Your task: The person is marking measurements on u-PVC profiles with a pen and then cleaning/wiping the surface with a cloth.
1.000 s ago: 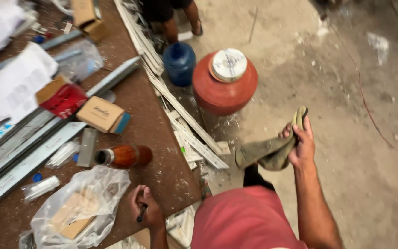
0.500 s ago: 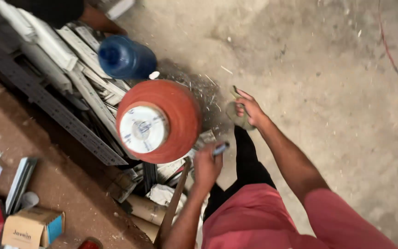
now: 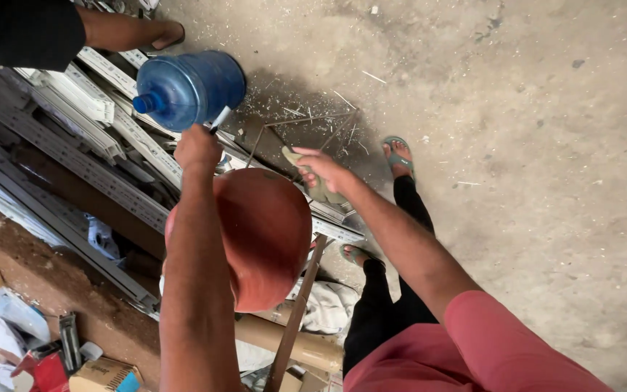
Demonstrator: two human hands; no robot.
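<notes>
Fingers of the left hand (image 3: 197,149) are curled round a small pen-like tool (image 3: 220,118), its long axis pointing up toward the blue water jug (image 3: 190,88) just beyond the orange-red round container (image 3: 266,236). Over that container's far edge, the right hand (image 3: 324,172) pinches a folded greenish cloth (image 3: 312,178), arm stretched forward. Both forearms reach across the container, the left nearer the jug.

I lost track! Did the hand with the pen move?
Yes. The left hand with the pen went from beside the orange jug to the blue bottle.
</notes>
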